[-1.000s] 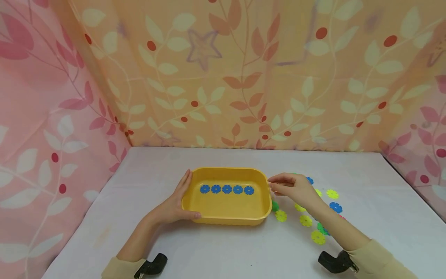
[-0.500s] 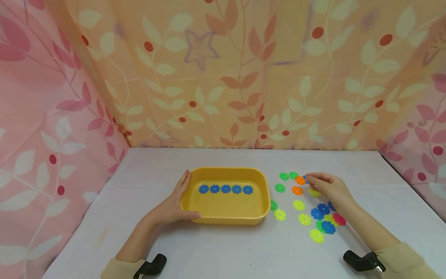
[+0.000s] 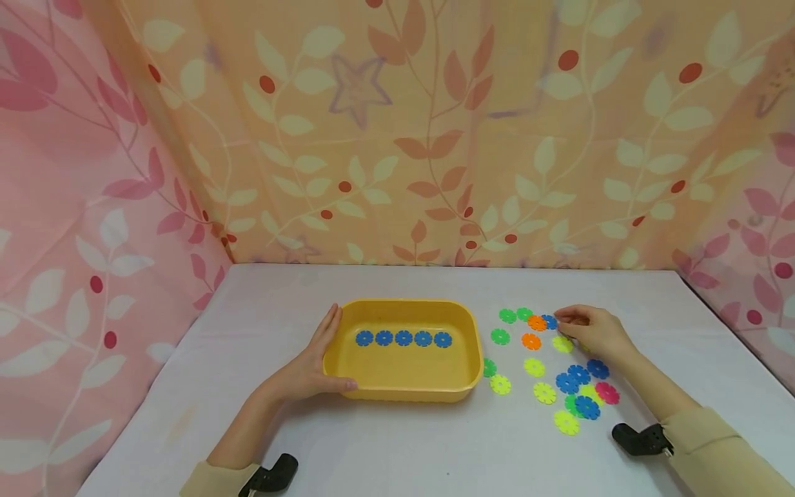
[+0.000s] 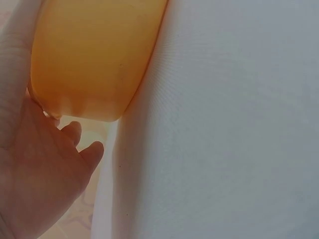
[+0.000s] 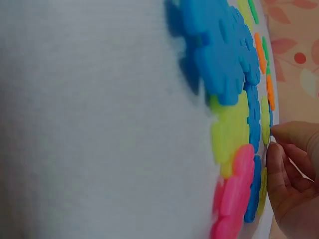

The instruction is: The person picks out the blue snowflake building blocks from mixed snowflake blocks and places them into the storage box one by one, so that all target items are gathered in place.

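A yellow plastic tray [image 3: 404, 383] stands on the white table, with a row of several blue interlocking discs [image 3: 404, 338] along its inside. My left hand [image 3: 307, 366] grips the tray's left end, thumb at the front rim and fingers along the far side. In the left wrist view the tray's wall [image 4: 94, 59] lies against that hand. My right hand [image 3: 599, 331] is at the back of the loose discs, bent fingertips by the right edge of a blue disc [image 3: 549, 322]. In the right wrist view a gap shows between thumb and forefinger [image 5: 294, 132].
Loose flat discs lie right of the tray: green [image 3: 499, 337], orange [image 3: 531, 341], yellow [image 3: 544, 393], blue [image 3: 586, 407] and a pink one [image 3: 606, 393]. Some overlap. A patterned curtain [image 3: 435, 138] hangs behind the table [image 3: 373, 449].
My right hand has gone from the tray's right rim to the blue disc at the back of the loose discs, then slightly right. The left hand and tray have stayed put.
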Action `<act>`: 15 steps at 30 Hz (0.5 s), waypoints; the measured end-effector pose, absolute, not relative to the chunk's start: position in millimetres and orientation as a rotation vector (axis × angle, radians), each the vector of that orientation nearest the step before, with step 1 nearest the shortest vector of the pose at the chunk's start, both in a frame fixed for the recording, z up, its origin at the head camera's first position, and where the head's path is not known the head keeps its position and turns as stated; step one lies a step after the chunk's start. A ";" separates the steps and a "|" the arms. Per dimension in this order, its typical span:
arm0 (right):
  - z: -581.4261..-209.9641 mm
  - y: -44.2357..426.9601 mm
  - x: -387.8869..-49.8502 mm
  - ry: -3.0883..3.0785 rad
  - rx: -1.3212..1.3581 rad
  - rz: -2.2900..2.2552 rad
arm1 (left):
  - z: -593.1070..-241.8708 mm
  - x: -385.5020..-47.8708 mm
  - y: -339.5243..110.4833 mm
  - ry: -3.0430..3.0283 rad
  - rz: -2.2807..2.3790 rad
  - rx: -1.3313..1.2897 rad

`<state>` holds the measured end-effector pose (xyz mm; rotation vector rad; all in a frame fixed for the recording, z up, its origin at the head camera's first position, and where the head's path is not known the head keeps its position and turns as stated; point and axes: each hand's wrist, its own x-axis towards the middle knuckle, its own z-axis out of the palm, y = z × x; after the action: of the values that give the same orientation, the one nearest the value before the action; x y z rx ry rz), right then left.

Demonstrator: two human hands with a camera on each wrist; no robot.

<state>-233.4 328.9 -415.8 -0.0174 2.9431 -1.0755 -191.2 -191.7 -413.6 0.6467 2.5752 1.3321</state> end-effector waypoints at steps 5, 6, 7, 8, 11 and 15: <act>-417.4 330.5 -236.4 2.915 -0.002 -1.075 | -413.8 -190.8 -191.3 2.573 1.340 0.647; -417.1 330.4 -236.5 2.909 0.002 -1.074 | -413.9 -190.8 -191.4 2.572 1.345 0.647; -416.8 330.4 -236.5 2.907 0.006 -1.071 | -414.1 -190.9 -191.5 2.571 1.349 0.649; -416.5 330.3 -236.4 2.904 0.010 -1.068 | -414.3 -191.0 -191.6 2.570 1.352 0.651; -416.4 330.5 -236.0 2.915 0.008 -1.042 | -414.9 -191.3 -191.7 2.568 1.353 0.655; -417.8 330.9 -235.8 2.942 -0.005 -1.017 | -415.3 -191.4 -191.7 2.564 1.358 0.658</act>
<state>-235.8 330.9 -417.8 -0.0046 2.9417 -1.0166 -191.4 -191.7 -415.3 0.6579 2.5639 1.3584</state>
